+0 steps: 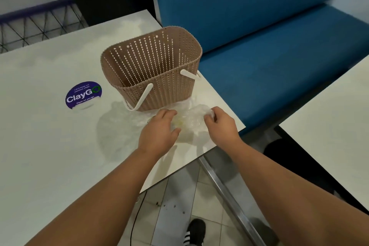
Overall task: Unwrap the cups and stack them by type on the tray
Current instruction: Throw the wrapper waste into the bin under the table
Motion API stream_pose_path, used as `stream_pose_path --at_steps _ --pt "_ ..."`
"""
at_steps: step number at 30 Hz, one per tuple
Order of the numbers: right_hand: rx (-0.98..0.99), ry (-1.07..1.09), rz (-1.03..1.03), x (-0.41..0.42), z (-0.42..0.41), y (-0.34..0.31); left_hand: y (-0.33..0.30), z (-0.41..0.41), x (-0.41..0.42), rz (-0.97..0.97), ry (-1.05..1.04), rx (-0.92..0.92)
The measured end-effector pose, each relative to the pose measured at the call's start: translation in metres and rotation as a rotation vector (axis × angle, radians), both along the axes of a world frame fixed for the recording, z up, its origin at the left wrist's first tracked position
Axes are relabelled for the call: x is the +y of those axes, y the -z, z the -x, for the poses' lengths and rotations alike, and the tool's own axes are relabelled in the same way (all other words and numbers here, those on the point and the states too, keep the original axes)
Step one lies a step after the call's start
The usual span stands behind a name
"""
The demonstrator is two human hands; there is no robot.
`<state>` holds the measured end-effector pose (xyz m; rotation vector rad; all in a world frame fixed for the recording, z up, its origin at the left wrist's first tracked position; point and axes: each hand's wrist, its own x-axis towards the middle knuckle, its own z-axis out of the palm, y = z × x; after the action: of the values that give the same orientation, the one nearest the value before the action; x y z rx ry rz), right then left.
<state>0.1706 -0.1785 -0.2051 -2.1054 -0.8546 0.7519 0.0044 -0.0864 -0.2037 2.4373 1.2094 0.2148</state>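
The wrapped cups [189, 122] lie on the white table [50, 136], close to its right corner and just in front of the tan perforated basket [151, 66]; glare and blur make the count and type of cups impossible to tell; no tray is in view. The left hand [159, 132] rests palm-down on the near-left part of the clear plastic wrap [197, 112], fingers curled over it and pressing it to the table; the right hand [217, 124] pinches a gathered fold of film at the bundle's right end, fingertips closed on it. Handling assessment: the film is probably thin, limp and slippery, so it should be gripped at a bunched fold or seam, not on a flat face; the cups inside are likely light and easily crushed or tipped; hold them by the side wall with light pressure while the wrap is pulled away from the table edge.
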Motion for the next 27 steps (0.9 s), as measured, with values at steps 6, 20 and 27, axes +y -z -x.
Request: stream_pose_path --at_steps 6,20,27 --pt "0.133 0.066 -0.174 -0.002 -0.011 -0.034 -0.021 0.001 -0.01 -0.052 -0.039 0.039" --pt "0.282 0.281 -0.649 -0.153 -0.128 -0.148 -0.152 -0.144 -0.064 0.661 0.419 -0.231" --pt "0.274 0.464 -0.647 -0.333 -0.181 -0.172 -0.161 -0.239 -0.18 0.782 0.605 -0.101"
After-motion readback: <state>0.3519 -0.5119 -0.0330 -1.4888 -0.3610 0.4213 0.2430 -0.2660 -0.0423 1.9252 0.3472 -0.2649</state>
